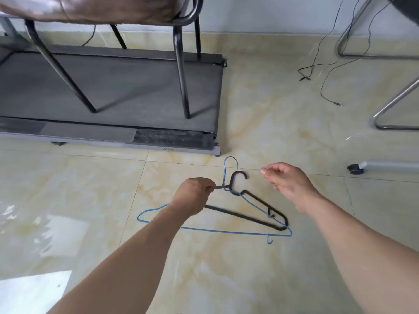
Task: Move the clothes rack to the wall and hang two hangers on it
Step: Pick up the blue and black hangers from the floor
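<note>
Hanger pickup: left hand (195, 196) pinched shut on black plastic hanger (249, 217) lying across blue wire hanger (215, 231) on tiled floor (249, 279); right hand (286, 179) loosely curled, empty; advise untangling hooks before lifting.

Open floor (226, 279) around hangers (249, 217); treadmill (113, 91) behind

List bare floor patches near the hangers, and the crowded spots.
Free: tiles below the blue hanger; tiles between the treadmill end and the loose cables. Crowded: the black hanger overlaps the blue one, left hand pinching there, right hand beside the hooks.
</note>
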